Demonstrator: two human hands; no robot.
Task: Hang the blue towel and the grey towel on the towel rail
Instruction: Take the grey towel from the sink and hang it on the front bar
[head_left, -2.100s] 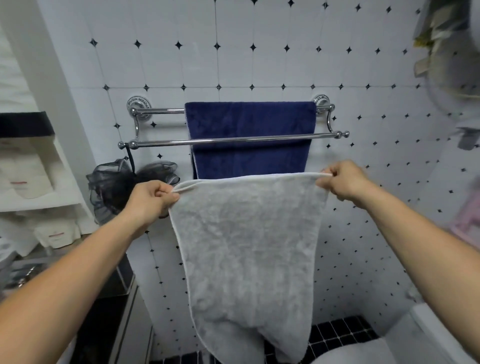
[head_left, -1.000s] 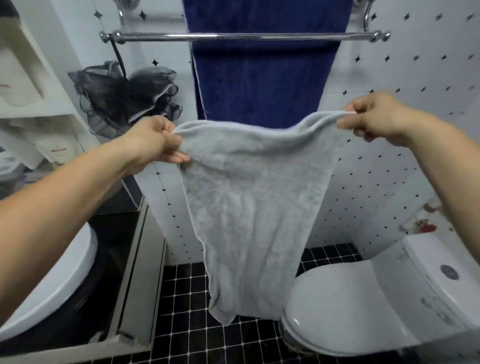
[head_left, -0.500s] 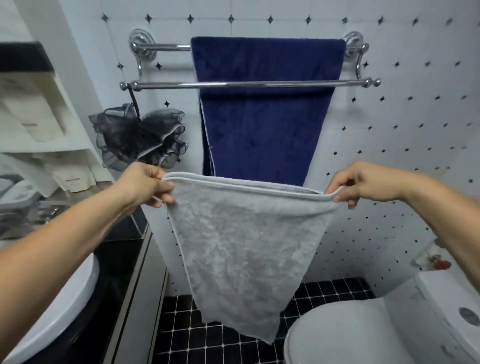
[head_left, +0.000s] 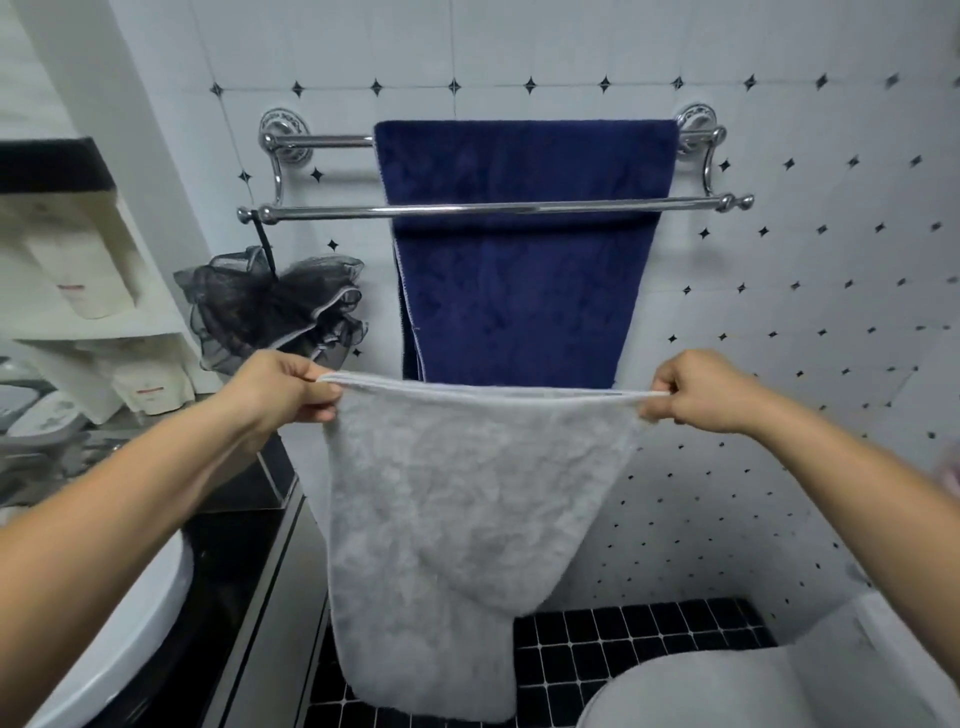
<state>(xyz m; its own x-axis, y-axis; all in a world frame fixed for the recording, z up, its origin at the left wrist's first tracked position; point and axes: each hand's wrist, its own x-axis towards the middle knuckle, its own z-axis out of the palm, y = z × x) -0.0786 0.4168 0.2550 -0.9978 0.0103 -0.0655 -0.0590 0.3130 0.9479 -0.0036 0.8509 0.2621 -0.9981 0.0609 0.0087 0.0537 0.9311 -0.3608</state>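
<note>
The grey towel hangs stretched between both hands, its top edge taut and its lower end drooping toward the black tiled floor. The left hand pinches the left top corner; the right hand pinches the right one. Above and beyond the hands, the blue towel is draped over the back bar of the chrome double towel rail, whose front bar is bare. A black mesh bath sponge dangles just above the left hand
</note>
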